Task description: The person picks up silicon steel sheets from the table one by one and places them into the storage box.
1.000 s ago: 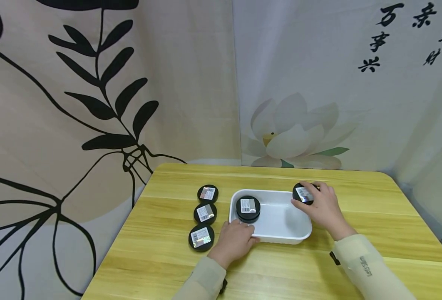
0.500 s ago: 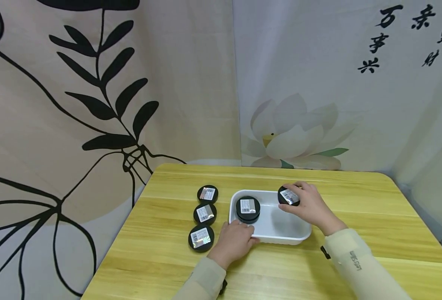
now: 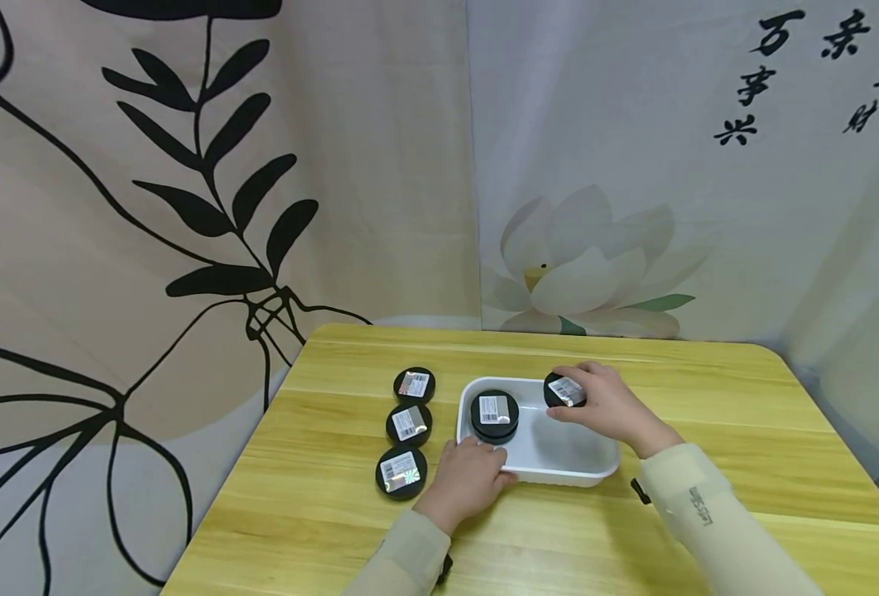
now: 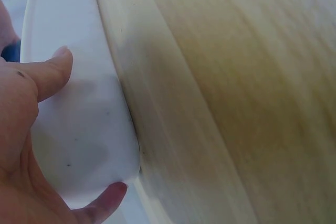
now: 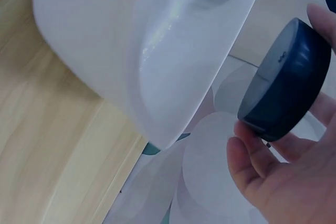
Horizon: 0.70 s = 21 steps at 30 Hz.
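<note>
My right hand (image 3: 609,404) pinches a round black jar (image 3: 563,391) by its edge, thumb and fingers on its sides. The jar is raised over the back of the white plastic tray (image 3: 581,478), its barcode label facing up. In the right wrist view the held jar (image 5: 294,87) shows a pale underside, apart from the tray wall. My left hand (image 3: 465,478) grips the tray at its near left corner. In the left wrist view, digits of that hand (image 4: 21,119) press on the tray's outer wall (image 4: 84,124). Stacked black jars (image 3: 494,415) stand in the tray's left end.
Left of the tray, three labelled black jars stand in a column: a far jar (image 3: 414,385), a middle jar (image 3: 409,425) and a near jar (image 3: 401,473). The wooden table (image 3: 320,497) ends at the back against a printed cloth (image 3: 395,165).
My right hand has carried the jar leftward, from over the tray's right back corner to above the middle of its back edge. The left hand and tray keep their place.
</note>
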Tool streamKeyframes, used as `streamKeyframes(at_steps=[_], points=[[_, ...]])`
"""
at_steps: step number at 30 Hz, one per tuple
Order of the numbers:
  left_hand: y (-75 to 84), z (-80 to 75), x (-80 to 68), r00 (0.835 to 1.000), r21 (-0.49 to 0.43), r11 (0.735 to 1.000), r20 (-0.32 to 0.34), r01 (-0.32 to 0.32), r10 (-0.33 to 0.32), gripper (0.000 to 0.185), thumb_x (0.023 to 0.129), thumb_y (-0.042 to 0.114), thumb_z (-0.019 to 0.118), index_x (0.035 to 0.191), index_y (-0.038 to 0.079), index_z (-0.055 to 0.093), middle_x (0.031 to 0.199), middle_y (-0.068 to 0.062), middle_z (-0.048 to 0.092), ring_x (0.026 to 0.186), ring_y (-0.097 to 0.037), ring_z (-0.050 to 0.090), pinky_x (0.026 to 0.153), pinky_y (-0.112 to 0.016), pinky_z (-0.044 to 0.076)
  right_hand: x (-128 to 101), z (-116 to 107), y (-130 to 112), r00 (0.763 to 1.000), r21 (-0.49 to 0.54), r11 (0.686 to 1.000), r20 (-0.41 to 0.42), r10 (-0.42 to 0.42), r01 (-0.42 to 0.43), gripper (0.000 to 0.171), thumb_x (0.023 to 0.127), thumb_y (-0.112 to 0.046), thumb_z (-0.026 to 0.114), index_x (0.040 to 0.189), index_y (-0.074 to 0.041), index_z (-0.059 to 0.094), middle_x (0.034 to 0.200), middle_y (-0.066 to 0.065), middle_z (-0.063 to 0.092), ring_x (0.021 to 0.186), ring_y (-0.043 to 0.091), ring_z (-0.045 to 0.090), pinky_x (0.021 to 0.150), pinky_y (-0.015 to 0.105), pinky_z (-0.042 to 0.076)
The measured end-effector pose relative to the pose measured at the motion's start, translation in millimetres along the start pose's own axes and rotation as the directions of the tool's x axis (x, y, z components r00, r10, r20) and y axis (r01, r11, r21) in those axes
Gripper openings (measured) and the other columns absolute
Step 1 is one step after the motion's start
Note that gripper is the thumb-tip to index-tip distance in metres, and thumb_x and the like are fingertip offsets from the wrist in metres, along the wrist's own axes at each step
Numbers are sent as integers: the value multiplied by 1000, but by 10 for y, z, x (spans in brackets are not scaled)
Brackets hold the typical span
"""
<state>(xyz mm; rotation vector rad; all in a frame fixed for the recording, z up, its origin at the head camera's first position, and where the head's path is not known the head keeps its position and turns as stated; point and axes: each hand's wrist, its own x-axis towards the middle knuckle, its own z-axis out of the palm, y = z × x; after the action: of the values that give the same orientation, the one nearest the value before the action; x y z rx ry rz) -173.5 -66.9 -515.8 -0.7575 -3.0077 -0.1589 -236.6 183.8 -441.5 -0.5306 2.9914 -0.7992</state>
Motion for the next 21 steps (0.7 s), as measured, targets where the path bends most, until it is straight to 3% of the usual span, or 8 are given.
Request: streamKeyframes(at_steps=[7, 14, 21], points=[[-23, -20, -1, 1000, -4, 1000, 1, 5, -5, 33, 95, 56, 60, 88, 24, 65, 102, 6, 73, 87, -17, 57, 84, -46, 47, 166, 57, -43, 997, 2, 998, 41, -60, 60, 69, 82, -45, 81, 139, -13, 59, 133, 22, 59, 114, 36, 58, 92, 52, 51], [-27, -25, 6, 1000, -17, 1000, 16, 7, -7, 31, 95, 55, 60, 88, 25, 65, 102, 6, 73, 89, -17, 57, 86, -49, 47, 325, 95, -72, 992, 55, 997, 114, -61, 55, 68, 82, -39, 82, 140, -12, 57, 136, 24, 55, 115, 35, 58, 93, 53, 51], [-20, -15, 1, 1000, -11, 1000, 10, -5, 5, 31, 95, 55, 61, 90, 25, 66, 103, 6, 73, 92, -18, 59, 90, -53, 49, 405, 152, -142, 982, 25, 993, 148, -121, 118, 72, 77, -33, 83, 140, -10, 56, 134, 26, 56, 112, 33, 57, 90, 49, 50]])
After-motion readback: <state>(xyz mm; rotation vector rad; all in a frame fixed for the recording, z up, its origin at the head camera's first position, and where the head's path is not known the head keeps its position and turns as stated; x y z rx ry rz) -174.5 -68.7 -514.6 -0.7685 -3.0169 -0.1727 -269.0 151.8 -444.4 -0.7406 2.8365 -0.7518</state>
